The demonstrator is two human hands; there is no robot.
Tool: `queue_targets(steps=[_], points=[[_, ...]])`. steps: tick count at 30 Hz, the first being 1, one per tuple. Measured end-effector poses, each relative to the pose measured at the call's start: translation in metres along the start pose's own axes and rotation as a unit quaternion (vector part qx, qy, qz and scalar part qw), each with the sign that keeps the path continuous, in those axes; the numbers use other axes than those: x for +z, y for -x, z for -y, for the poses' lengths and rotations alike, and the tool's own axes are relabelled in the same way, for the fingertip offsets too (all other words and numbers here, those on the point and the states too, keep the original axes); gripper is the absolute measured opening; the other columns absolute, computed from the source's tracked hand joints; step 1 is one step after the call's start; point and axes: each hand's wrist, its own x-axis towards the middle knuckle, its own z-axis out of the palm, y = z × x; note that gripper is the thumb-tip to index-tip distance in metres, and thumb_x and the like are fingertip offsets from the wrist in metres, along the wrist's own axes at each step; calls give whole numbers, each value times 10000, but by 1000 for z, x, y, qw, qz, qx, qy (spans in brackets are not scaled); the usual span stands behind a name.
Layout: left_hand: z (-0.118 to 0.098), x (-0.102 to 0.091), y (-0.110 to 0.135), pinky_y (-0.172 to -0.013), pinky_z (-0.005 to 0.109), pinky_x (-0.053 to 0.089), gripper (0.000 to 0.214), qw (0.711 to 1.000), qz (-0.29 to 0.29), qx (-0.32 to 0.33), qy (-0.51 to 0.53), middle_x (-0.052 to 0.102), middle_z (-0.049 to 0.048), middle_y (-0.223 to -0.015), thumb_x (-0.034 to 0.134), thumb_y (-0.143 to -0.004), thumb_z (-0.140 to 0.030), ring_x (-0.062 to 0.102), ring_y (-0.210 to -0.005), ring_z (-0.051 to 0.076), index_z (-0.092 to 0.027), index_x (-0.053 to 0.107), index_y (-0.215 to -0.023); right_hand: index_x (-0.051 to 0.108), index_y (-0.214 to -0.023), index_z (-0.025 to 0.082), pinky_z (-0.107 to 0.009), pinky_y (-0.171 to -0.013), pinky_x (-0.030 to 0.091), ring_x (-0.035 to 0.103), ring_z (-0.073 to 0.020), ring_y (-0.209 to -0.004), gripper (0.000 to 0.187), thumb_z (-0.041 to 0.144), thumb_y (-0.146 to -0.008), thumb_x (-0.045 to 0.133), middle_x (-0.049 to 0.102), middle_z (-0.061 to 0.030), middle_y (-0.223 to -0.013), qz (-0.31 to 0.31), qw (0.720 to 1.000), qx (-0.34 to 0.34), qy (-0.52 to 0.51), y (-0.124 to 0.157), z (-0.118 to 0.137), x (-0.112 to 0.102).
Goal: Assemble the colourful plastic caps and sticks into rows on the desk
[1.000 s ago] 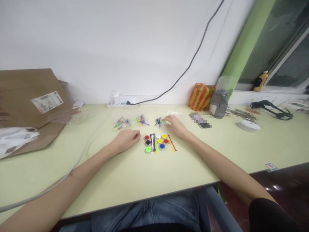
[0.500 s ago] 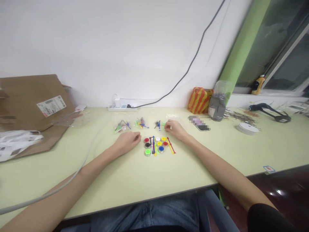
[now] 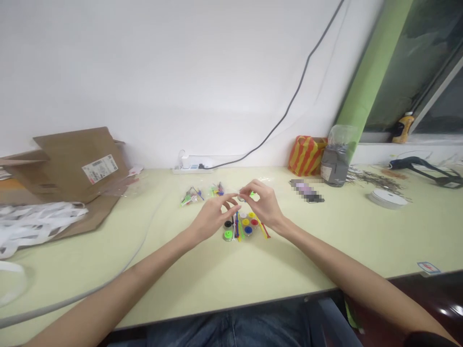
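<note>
Figure: my left hand (image 3: pixel 211 218) and right hand (image 3: pixel 262 205) curve inward, fingers (image 3: pixel 232 198) nearly meeting, any hold too small to tell, above colored plastic discs and strips (image 3: pixel 243 226) grouped compactly on the table (image 3: pixel 325 250), apparently for easy reach.

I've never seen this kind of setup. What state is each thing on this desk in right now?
Left hand: raised over the discs, fingers curled; unclear if holding anything.
Right hand: raised, fingertips nearly meeting the left hand's.
Discs: lying flat in a cluster, coloured strips among them.
Coloured parts: lying in small heaps behind the discs.
Power strip: white plug inserted.
Tape roll: lying flat.
Brown mailer: crumpled, propped up, label showing.
</note>
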Motion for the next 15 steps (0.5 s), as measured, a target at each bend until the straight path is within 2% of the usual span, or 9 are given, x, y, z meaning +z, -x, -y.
queue_targets(steps=[3,6,12,15], points=[[-5,4,-5,-660,254,549,315,998,3,16,66,726,44,-1034,545,-959,-419,693,-889,176,-227,644,-1188,658,-866,230,-344,-761,505,622,-192,-796,102,251,-942,592,628,-48,-866,-21,999,0,-28,4,12,4],[0,9,-5,-706,276,571,296,994,-36,30,94,714,59,-1066,600,-933,-387,690,-912,181,-212,633,-1170,657,-880,231,-349,-759,504,624,-196,-802,104,267,-948,588,639,-49,-860,-24,998,-9,-57,10,13,7],[11,15,6,-705,283,547,205,990,-106,77,51,675,38,-945,601,-934,-306,628,-731,128,-202,619,-1109,601,-959,234,-360,-807,517,655,-201,-849,96,329,-951,584,681,-43,-897,0,993,39,-115,18,14,15],[11,17,12,-719,288,523,132,990,-108,92,27,645,29,-884,550,-959,-265,601,-733,128,-194,621,-1045,587,-982,231,-343,-789,514,635,-184,-821,120,332,-928,622,661,-35,-904,5,988,61,-141,19,14,15]])
